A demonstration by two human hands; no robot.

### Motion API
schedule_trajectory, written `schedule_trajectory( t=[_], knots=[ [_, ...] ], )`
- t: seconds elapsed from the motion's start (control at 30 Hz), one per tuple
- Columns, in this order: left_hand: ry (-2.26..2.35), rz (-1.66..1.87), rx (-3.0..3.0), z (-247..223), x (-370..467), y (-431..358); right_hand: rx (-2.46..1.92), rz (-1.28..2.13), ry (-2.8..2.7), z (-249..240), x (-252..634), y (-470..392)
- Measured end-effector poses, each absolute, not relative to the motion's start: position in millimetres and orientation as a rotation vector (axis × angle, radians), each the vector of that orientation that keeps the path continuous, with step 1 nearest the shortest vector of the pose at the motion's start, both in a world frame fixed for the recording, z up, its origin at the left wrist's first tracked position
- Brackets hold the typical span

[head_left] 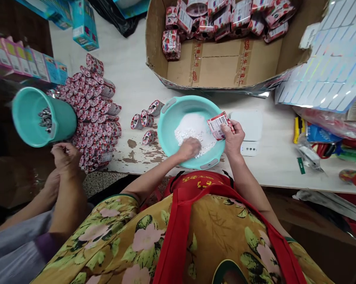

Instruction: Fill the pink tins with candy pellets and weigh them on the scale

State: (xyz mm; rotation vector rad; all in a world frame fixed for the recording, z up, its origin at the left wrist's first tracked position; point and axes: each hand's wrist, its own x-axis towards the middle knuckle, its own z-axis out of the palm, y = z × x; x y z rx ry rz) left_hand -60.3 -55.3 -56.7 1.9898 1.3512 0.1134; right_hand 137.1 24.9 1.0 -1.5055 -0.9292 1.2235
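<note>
A turquoise plastic basin [163, 132] on the table holds a heap of white powder and small white pellets [195, 128]. My left hand [190, 149] is down in the basin, its fingers curled into the pellets and slightly blurred; the fingertips are hidden. Above the basin's right rim, my right hand [235, 136] grips a small red-and-white printed carton [219, 125] between thumb and fingers. The carton is tilted, with its printed panel facing up. A few similar small cartons [150, 137] stand left of the basin, their ends open.
Many such cartons [92, 114] are piled at left, beside a turquoise bucket [30, 118] of silvery pieces. A co-worker's hands [66, 157] are below it. A cardboard box [219, 63] of cartons stands behind. A white scale [248, 130], sticker sheets [331, 59] and tools [322, 138] lie right.
</note>
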Motion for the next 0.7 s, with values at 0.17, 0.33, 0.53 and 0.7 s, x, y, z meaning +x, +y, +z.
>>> schedule_trajectory(
  t=[0.17,0.33,0.53,0.7],
  knots=[
    [1.986,0.119,1.607,-61,-102,-59,-1.486,1.181,-1.004,27,114,13],
    [1.929,-0.044,1.299,-47,-66,-75,-1.505,1.118,-0.993,34,99,7],
    [1.661,0.065,1.145,-14,-19,-76,-1.555,1.094,-0.983,33,95,2],
    [1.510,0.411,0.984,-18,8,-53,-1.598,1.092,-0.969,30,99,4]
  ],
)
